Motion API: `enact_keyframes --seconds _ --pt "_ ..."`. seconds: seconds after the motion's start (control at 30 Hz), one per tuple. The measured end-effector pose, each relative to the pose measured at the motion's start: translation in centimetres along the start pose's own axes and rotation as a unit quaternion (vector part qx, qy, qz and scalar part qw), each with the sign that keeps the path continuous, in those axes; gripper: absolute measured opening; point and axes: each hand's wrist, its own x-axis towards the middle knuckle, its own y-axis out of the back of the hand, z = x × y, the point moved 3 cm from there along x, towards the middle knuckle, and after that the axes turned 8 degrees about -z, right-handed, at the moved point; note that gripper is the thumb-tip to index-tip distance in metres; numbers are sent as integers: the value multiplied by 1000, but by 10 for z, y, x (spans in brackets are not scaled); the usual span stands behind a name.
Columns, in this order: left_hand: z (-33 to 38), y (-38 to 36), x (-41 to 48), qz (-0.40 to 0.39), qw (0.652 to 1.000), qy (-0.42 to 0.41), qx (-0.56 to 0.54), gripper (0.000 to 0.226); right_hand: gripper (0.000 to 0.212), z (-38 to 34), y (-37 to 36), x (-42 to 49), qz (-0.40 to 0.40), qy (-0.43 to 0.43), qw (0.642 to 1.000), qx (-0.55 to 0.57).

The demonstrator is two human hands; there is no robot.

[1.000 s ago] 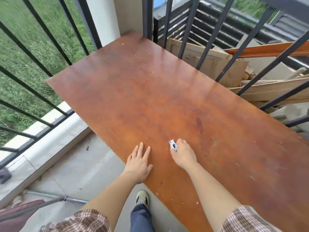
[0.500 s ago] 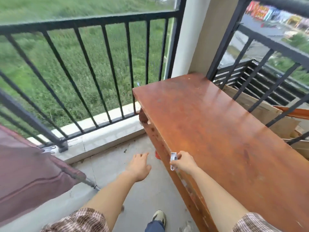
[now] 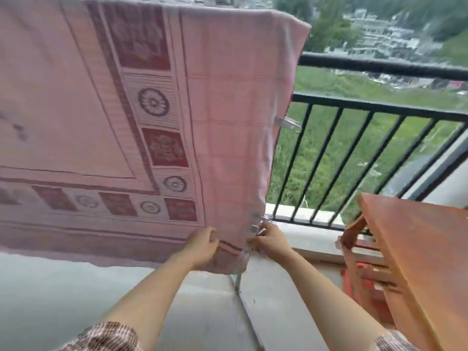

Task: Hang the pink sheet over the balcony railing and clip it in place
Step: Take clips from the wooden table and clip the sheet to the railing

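The pink sheet (image 3: 228,102), patterned with dark red squares and wheel motifs, hangs draped over a high bar and fills the left of the view. My left hand (image 3: 202,245) grips its lower right corner. My right hand (image 3: 269,239) is right beside that edge, pinching a small white clip (image 3: 255,229) against the sheet's side hem. Another white clip (image 3: 287,122) sits halfway up the sheet's right edge. The black balcony railing (image 3: 379,112) runs off to the right behind the sheet.
A reddish-brown wooden table (image 3: 417,249) stands at the right, near my right arm. A thin metal pole (image 3: 238,282) drops from the sheet's corner to the grey concrete floor (image 3: 63,300). Beyond the railing are grass and distant buildings.
I turned left from the table to the hanging sheet. My right hand carried the white clip to the sheet's lower edge, and my left hand took hold of the sheet's corner.
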Motion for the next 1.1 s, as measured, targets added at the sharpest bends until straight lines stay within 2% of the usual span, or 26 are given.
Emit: enact_keyframes --seconds 0.1,0.2,0.27,0.47,0.57,0.73,0.93,1.1 --pt "-66 58 -17 52 996 41 -57 38 24 -65 -60 25 -45 50 997 -35" --pt "-130 115 -38 91 989 59 -104 38 33 -130 -126 48 -120 91 986 -70" --pt "-170 153 -50 132 981 73 -119 37 31 -173 -172 64 -165 118 975 -93" --pt "-290 255 -73 212 957 126 -155 35 19 -301 -321 113 -232 180 953 -77" --pt "-350 311 -82 245 943 134 -182 34 19 -366 -395 135 -264 187 945 -55" --pt "-453 408 -107 307 908 184 -217 28 9 -479 -513 150 -357 187 914 39" --pt "-571 509 -139 392 858 221 -248 34 7 -592 -646 152 -426 238 873 10" --pt "-683 577 -162 433 823 239 -280 30 9 -661 -762 162 -449 260 855 3"
